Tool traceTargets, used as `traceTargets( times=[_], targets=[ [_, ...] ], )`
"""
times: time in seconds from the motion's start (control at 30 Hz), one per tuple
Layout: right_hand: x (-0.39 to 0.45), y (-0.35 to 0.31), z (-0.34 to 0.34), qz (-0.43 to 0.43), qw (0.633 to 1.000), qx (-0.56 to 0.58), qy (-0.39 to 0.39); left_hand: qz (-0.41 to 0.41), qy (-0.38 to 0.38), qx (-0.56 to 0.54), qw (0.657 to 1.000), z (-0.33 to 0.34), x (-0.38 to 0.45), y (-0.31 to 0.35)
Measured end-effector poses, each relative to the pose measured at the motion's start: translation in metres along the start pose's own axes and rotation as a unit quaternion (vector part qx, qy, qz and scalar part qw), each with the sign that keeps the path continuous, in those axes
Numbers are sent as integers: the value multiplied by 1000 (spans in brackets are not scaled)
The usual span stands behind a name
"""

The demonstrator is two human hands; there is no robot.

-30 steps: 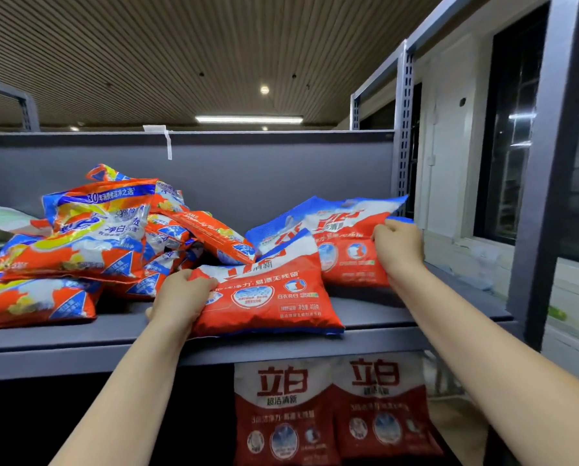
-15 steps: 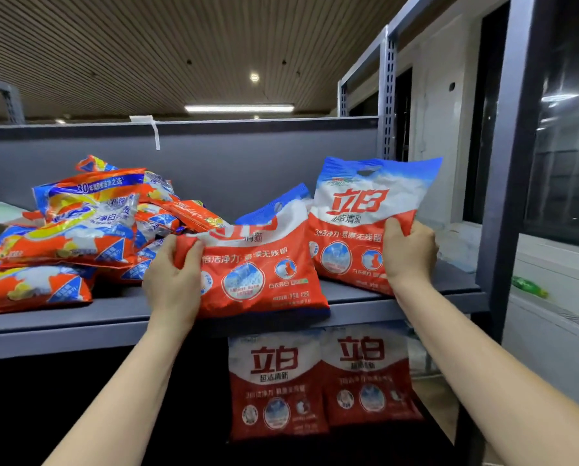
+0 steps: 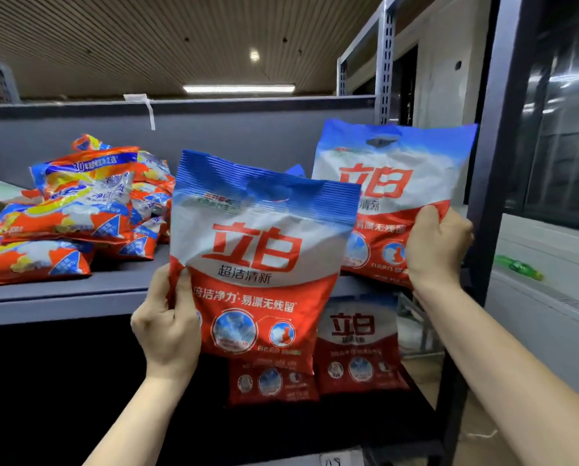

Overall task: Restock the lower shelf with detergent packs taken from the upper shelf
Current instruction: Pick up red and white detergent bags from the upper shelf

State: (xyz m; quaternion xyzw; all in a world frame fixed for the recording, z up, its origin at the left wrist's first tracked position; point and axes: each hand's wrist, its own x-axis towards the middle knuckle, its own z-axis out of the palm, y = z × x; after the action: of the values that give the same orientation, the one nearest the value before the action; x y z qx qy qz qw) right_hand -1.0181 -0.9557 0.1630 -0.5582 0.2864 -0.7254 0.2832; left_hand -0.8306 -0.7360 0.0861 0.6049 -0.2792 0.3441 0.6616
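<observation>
My left hand (image 3: 167, 326) grips the lower left edge of a red, white and blue detergent pack (image 3: 261, 260), held upright in front of the upper shelf (image 3: 62, 294). My right hand (image 3: 436, 247) grips the lower right side of a second identical pack (image 3: 392, 183), upright above the shelf's right end. A blue corner of another pack (image 3: 296, 170) peeks out between them. On the lower shelf two more such packs (image 3: 358, 348) stand side by side, the left one partly hidden by the pack in my left hand.
A heap of orange, yellow and blue packs (image 3: 79, 210) lies on the left of the upper shelf. A dark metal upright (image 3: 493, 183) of the rack stands just right of my right hand. A green bottle (image 3: 517, 265) lies on a ledge beyond it.
Both hands have lifted their packs off the upper shelf, from lying flat to upright. The left pack has come forward and down in front of the shelf edge.
</observation>
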Motion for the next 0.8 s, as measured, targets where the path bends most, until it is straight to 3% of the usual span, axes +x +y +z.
traceTargets(
  times=[0.3,0.63,0.8],
  targets=[
    [-11,26,-77,45,996,50,63,-128,67,53,988,-40,-63,-31],
    [-63,82,-128,-42,994,-78,-57,-165,86,112,976,-60,-121,-38],
    [-86,116,-126,5,984,-133,-118,-161,65,121,977,-59,-135,-49]
  ],
)
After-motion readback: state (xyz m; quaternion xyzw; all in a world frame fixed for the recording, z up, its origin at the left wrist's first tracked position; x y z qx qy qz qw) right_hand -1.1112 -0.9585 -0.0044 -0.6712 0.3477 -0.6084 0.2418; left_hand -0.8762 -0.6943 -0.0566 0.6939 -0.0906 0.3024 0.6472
